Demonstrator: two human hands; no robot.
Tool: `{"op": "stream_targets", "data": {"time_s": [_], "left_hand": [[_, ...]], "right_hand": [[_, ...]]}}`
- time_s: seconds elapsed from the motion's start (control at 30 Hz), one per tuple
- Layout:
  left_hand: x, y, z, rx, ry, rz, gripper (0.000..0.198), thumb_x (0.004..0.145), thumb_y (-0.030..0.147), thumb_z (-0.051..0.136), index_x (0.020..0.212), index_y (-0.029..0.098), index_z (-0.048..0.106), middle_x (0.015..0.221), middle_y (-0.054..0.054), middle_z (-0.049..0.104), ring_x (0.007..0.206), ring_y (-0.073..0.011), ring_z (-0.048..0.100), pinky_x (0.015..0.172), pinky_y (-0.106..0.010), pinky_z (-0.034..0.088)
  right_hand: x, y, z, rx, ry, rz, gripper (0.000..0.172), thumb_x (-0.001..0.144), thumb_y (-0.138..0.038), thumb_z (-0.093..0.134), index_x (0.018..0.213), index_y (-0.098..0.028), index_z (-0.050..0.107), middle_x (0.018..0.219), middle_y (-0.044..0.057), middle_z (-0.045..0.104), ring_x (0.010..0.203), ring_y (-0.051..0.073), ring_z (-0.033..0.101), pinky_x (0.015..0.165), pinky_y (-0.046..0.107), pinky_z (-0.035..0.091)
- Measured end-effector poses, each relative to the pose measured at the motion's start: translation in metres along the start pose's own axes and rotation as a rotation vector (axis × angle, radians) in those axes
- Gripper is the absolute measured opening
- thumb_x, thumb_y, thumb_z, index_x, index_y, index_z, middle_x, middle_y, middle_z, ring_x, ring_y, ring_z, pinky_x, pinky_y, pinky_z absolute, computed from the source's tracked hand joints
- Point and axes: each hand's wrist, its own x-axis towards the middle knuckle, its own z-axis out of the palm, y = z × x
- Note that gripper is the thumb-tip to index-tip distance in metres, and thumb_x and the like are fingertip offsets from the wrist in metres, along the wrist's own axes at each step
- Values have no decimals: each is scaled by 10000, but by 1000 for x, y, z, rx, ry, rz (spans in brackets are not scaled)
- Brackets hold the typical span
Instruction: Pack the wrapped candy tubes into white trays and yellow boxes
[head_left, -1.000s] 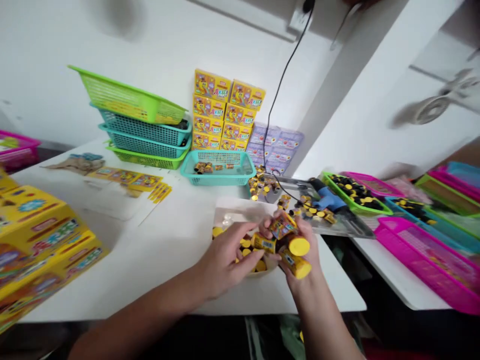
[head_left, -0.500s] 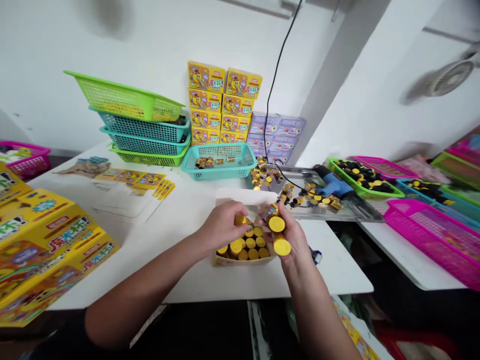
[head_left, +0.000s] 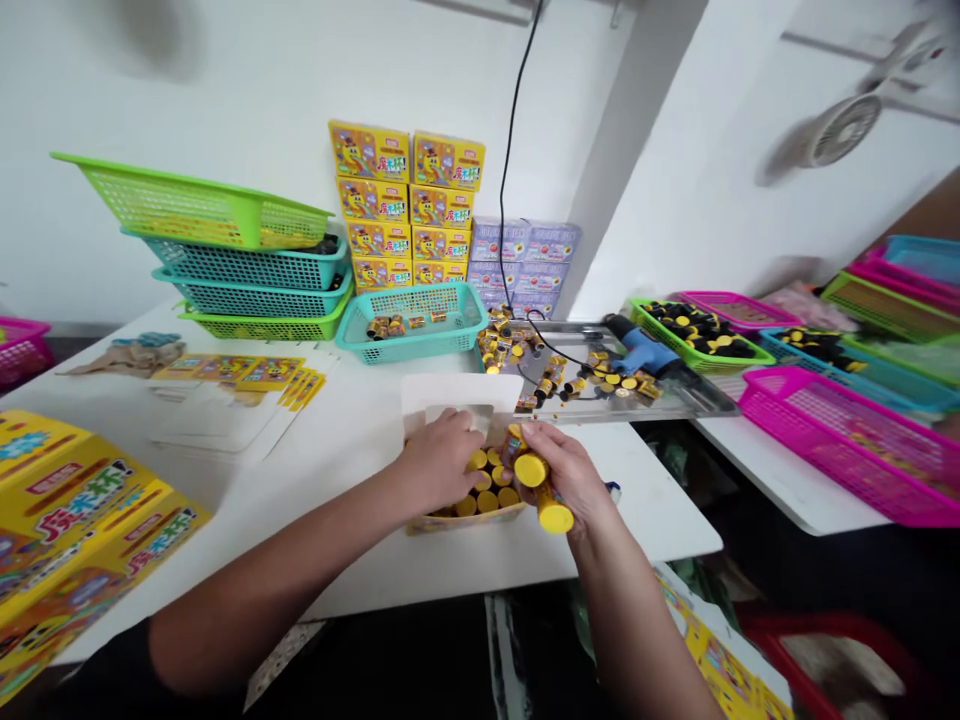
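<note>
**Left hand in the open carton, right hand holding a bunch of tubes**

Containers: open carton [head_left: 465, 522] at mid-worktop [head_left: 360, 550], white flap up on its far side. Inside, short yellow-capped tubes [head_left: 487, 500] stand upright, packed in rows, caps showing. Far of it, a teal basket [head_left: 420, 346], with a few small cylinders lying in its left part. Far right, a metal tray [head_left: 577, 345]: scattered tubes, yellow and black ends mixed, plus a blue tool [head_left: 645, 353]. Right of that, a green basket [head_left: 675, 348] heaped with black pieces and yellow caps. Near right, a magenta basket [head_left: 787, 420]; contents too blurred to name. Far left, a stack of four baskets [head_left: 251, 295], green and teal; yellow items show through the top one's mesh.

Hands: right hand [head_left: 571, 475] just right of the carton, fingers curled around several held tubes [head_left: 531, 470]; two yellow caps face the near side, one below the other, another tube at the fingertips. The bunch sits on the left side of that hand, beside the carton's right edge. Left hand [head_left: 442, 462] over the carton's left part, fingers bent downward, tips hidden; cannot tell its grip. Packed tubes lie just right of it and nearer.
</note>
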Motion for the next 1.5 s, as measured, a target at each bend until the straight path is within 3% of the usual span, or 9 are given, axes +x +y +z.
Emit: {"op": "stream_targets", "data": {"time_s": [0.13, 0.33, 0.47, 0.63, 0.87, 1.0, 1.1, 1.27, 1.5], "left_hand": [[-9, 3, -12, -382, 165, -14, 341, 726, 229, 678, 1057, 168, 620, 948, -60, 610, 898, -221, 581, 787, -342, 486], [-12, 10, -9, -720, 95, -74, 163, 721, 188, 608, 882, 169, 629, 800, 5, 596, 689, -125, 540, 624, -235, 429], [-11, 11, -1, -723, 189, -183, 146, 710, 181, 602, 856, 174, 612, 744, 27, 574, 608, -99, 496, 566, -218, 382], [-7, -3, 2, -793, 113, -232, 380, 653, 192, 662, 1031, 189, 621, 698, 51, 547, 592, -108, 501, 544, -217, 369], [-11, 6, 3, -222, -90, 141, 102, 693, 201, 664, 793, 182, 657, 797, -39, 611, 811, -208, 569, 733, -309, 452], [-19, 14, 4, -34, -126, 165, 68, 713, 227, 660, 721, 166, 632, 835, -84, 598, 887, -261, 557, 806, -380, 467], [-23, 19, -7, -108, -47, 101, 118, 723, 274, 667, 770, 176, 622, 844, -70, 581, 839, -237, 560, 740, -354, 470], [-19, 32, -16, -524, 182, 31, 212, 826, 292, 593, 1011, 189, 572, 865, -21, 603, 709, -137, 552, 632, -254, 437], [-3, 23, -8, -663, 186, -135, 122, 739, 250, 591, 841, 185, 573, 660, 32, 561, 568, -108, 488, 532, -220, 371]], "right_hand": [[1, 4, 9, -50, -68, 23, 404, 610, -476, 839, 753, -165, 624, 601, -21, 623, 441, 125, 579, 341, 208, 420], [8, 15, 20, -125, -47, 32, 485, 577, -549, 836, 732, -171, 575, 523, -49, 571, 373, 98, 486, 300, 218, 416], [10, 18, 23, -83, 69, -107, 509, 511, -524, 875, 687, -169, 555, 509, -50, 568, 380, 84, 477, 312, 195, 398], [7, 2, 17, -12, 117, -138, 466, 556, -524, 847, 655, -161, 572, 575, -13, 629, 352, 86, 485, 306, 206, 390], [4, -8, 3, 75, 150, -110, 410, 543, -433, 843, 690, -173, 563, 621, -9, 652, 344, 98, 491, 287, 204, 356], [1, -4, 3, 29, 109, -95, 373, 563, -425, 822, 691, -177, 575, 617, -15, 639, 364, 101, 490, 297, 215, 358], [-1, 0, 7, 3, 68, -85, 332, 582, -425, 798, 692, -180, 603, 623, -8, 643, 396, 111, 503, 330, 230, 373], [7, 11, 18, 40, 51, -149, 285, 568, -396, 794, 627, -176, 622, 562, -26, 585, 490, 102, 493, 455, 227, 404], [12, 17, 8, -176, 144, -324, 345, 705, -504, 724, 702, -195, 570, 608, -47, 573, 450, 90, 473, 440, 230, 353]]}}
